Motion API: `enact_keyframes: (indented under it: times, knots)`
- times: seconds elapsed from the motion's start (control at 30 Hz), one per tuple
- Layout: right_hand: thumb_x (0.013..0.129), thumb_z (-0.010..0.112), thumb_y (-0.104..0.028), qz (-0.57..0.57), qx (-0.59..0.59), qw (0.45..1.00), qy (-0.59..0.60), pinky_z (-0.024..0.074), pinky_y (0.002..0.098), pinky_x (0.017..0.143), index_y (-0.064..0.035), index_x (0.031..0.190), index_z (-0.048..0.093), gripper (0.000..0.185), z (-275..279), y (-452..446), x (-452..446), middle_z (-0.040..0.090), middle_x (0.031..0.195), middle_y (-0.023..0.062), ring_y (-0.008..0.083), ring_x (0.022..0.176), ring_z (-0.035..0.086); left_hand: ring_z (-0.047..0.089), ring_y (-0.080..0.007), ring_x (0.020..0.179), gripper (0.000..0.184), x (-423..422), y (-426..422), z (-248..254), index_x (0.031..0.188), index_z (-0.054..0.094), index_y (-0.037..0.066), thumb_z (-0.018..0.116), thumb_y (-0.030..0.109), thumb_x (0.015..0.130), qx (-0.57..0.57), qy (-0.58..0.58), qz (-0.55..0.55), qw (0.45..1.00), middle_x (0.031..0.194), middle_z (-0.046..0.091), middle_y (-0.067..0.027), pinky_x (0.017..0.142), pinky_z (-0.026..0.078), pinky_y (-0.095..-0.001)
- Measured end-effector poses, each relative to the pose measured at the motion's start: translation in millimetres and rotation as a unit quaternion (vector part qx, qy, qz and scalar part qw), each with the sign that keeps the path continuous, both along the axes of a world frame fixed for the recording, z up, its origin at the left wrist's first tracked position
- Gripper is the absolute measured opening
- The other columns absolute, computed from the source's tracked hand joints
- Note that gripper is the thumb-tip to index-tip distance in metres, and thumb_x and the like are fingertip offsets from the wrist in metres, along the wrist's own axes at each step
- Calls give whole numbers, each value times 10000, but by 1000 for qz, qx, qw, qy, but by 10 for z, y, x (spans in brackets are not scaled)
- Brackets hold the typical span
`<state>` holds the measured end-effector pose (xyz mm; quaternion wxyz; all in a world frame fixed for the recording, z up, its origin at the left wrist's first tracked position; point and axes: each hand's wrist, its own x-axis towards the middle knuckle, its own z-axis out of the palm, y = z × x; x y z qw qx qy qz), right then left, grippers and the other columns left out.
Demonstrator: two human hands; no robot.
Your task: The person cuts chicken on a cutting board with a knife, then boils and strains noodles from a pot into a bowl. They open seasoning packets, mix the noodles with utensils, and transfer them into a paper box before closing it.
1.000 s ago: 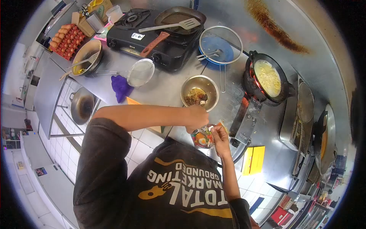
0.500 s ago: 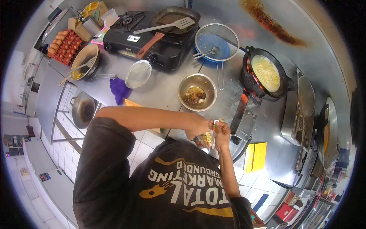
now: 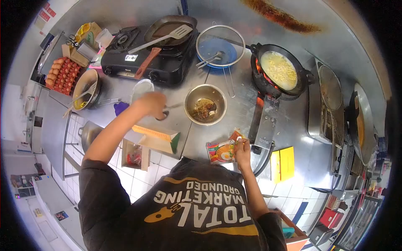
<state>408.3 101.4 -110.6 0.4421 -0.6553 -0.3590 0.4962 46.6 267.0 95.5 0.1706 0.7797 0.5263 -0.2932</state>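
My left hand (image 3: 153, 104), smeared by motion, is over the steel counter left of the metal bowl. Its fingers seem closed on a tool with a dark handle and a grey blade (image 3: 175, 106), which looks like scissors. Near the counter's front edge, my right hand (image 3: 243, 151) pinches an instant noodle packet (image 3: 221, 152) printed with noodles and a fried egg. A small orange-red sachet (image 3: 237, 134) sticks up by its fingertips. The metal bowl (image 3: 205, 121) holds brown seasoning with dark and pale bits.
A black wok (image 3: 302, 83) of pale bubbling food sits over flame at right. A black gas stove (image 3: 176, 75) bears a pan and spatula. A strainer (image 3: 240, 35) rests over a blue bowl. Eggs (image 3: 63, 75) stand far left; an open carton (image 3: 157, 140) lies at the front edge.
My left hand has left the packet and swung left across the counter, to the dark-handled tool. My right hand keeps the packet, whose printed front now shows. The view has shifted slightly.
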Motion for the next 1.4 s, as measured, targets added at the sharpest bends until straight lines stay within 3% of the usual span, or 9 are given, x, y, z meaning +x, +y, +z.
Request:
enact_keyframes:
  times: [0.3, 0.53, 0.6, 0.67, 0.8, 0.97, 1.13, 1.3, 1.4]
  knots:
    - [1038, 539, -135, 106, -15, 991, 76, 443, 230, 705, -81, 1056, 527, 59, 403, -43, 66, 566, 879, -13, 61, 771, 515, 739, -305, 675, 368, -346, 420, -1039, 883, 714, -104, 749, 248, 779, -203, 81, 250, 943, 831, 737, -212, 616, 625, -414]
    - [1028, 500, -66, 124, 27, 992, 12, 434, 215, 655, -62, 1039, 518, 22, 406, -91, 71, 554, 830, -20, 45, 715, 510, 741, -319, 747, 362, -203, 362, -1056, 919, 722, -88, 770, 234, 761, -201, 76, 150, 965, 882, 737, -229, 676, 620, -410]
    - [1015, 513, -69, 110, 35, 993, -1, 458, 239, 638, -40, 1046, 528, 45, 532, -92, 21, 586, 818, 13, 72, 697, 543, 730, -321, 802, 201, 150, 25, -721, 848, 737, 12, 722, 200, 782, 35, 34, -54, 997, 790, 722, -184, 684, 577, -445]
    - [993, 501, -36, 123, 53, 990, -54, 497, 282, 622, -17, 1082, 521, 94, 641, -89, -19, 633, 813, 68, 119, 672, 595, 699, -340, 790, 133, 582, -477, -617, 839, 704, 57, 701, 162, 758, 3, -263, -17, 965, 775, 684, -173, 698, 534, -476]
    - [942, 449, 55, 105, 84, 990, -46, 522, 321, 663, -19, 1139, 480, 212, 732, -96, -137, 655, 848, 106, 155, 703, 628, 675, -344, 823, 165, 1305, -1249, -599, 952, 658, 82, 673, 226, 873, 20, -482, -61, 874, 946, 676, -116, 726, 541, -456]
    - [945, 464, 75, 113, 80, 988, -69, 530, 309, 709, -27, 1176, 469, 253, 882, -175, -142, 652, 989, 130, 144, 797, 638, 680, -341, 816, 202, 1436, -1580, -809, 950, 665, 73, 677, 267, 894, 66, -446, -35, 892, 1019, 685, -133, 736, 552, -449]
    - [954, 480, 88, 158, 61, 982, -82, 541, 280, 749, -32, 1228, 454, 301, 989, -234, -131, 621, 1163, 149, 138, 864, 657, 684, -314, 762, 158, 1505, -1666, -913, 947, 685, 73, 682, 219, 884, -4, -451, 26, 892, 789, 688, -119, 669, 528, -437]
    - [884, 619, 40, 296, 161, 913, -228, 536, 363, 865, -28, 1168, 574, 296, 1348, -322, -86, 534, 1293, 194, 331, 1048, 638, 662, -304, 681, 101, 1490, -1589, -895, 918, 687, 70, 671, 159, 872, -71, -517, 84, 849, 728, 664, -128, 634, 498, -420]
    - [847, 716, -45, 339, 145, 900, -232, 483, 426, 894, -52, 1087, 653, 248, 1467, -284, -45, 533, 1177, 194, 373, 1068, 561, 625, -289, 623, 88, 1400, -1522, -833, 918, 683, 70, 671, 146, 875, -67, -543, 54, 835, 707, 641, -125, 605, 476, -401]
